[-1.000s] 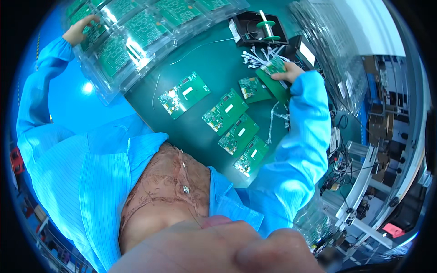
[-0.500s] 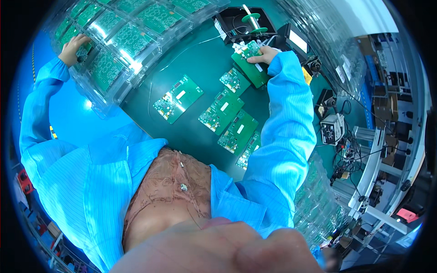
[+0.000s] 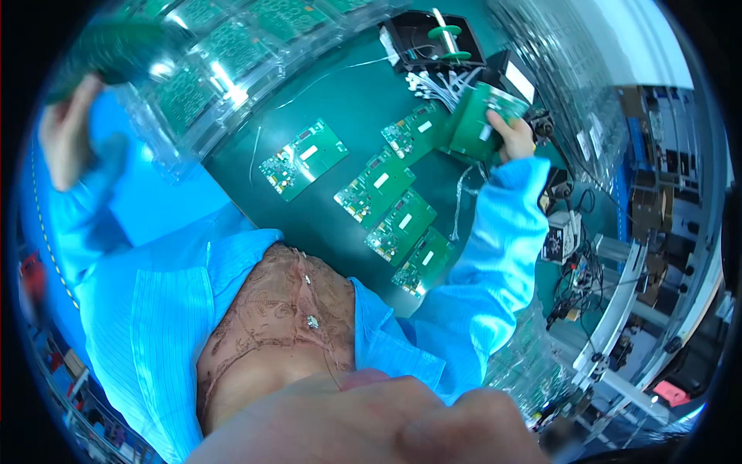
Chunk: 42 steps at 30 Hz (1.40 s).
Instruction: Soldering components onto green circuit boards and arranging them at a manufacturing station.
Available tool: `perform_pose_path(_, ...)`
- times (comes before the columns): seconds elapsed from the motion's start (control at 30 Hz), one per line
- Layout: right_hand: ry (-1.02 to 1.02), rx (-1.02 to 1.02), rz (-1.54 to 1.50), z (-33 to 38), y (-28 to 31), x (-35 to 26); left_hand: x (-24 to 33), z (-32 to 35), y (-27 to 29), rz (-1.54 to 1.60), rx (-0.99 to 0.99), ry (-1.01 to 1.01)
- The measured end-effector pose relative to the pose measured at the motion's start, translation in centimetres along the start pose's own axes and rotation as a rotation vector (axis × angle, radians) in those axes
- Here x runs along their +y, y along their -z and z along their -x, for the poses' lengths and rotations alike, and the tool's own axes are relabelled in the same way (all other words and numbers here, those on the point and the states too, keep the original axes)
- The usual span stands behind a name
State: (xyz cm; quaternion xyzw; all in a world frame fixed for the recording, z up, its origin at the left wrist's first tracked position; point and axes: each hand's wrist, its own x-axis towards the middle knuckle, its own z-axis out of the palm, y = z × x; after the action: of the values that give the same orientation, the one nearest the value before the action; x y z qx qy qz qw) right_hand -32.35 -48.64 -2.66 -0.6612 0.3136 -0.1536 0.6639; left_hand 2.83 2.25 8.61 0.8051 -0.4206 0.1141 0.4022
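Observation:
My left hand (image 3: pixel 71 135), smeared by motion, is raised over the far left with its fingers on the edge of a blurred green circuit board (image 3: pixel 116 50). My right hand (image 3: pixel 512 138) grips another green circuit board (image 3: pixel 468 127) by its right side, thumb on top; whether more boards lie under it I cannot tell. Several boards lie flat on the green mat, among them a separate board (image 3: pixel 304 158) on the left and a row starting with a board (image 3: pixel 413 131) beside my right hand's board. White-ended wires (image 3: pixel 440 87) lie just beyond that.
Clear plastic trays of green boards (image 3: pixel 182 97) stand at the far left. A black bin (image 3: pixel 394 39) with a wire spool (image 3: pixel 446 42) is at the back. Right of the mat sit a grey bench device (image 3: pixel 563 236) and tangled cables (image 3: pixel 576 298).
My left hand has lifted a circuit board off the tray and swung left and nearer. My right hand has moved right with its board, uncovering white-ended wires and more of the row.

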Motion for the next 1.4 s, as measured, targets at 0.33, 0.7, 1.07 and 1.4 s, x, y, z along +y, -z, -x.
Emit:
perform_pose_path(0.33, -0.166, -0.107, -0.997, 12.4, -6.4, 2.6, 12.2, 5.3, -24.4, 0.498, -0.135, -0.654)
perform_pose_path(0.7, -0.141, -0.03, -1.03, 15.4, -11.4, 5.4, 13.4, 5.3, -28.8, 0.719, -0.318, -0.642)
perform_pose_path(1.07, -0.132, 0.123, -0.869, 14.2, -11.5, 6.2, 12.6, 4.4, -29.4, 1.281, -0.706, 0.297)
perform_pose_path(1.4, -0.107, 0.139, -0.864, 13.6, -11.6, 7.1, 10.7, 1.6, -29.9, 1.078, -0.773, 0.278)
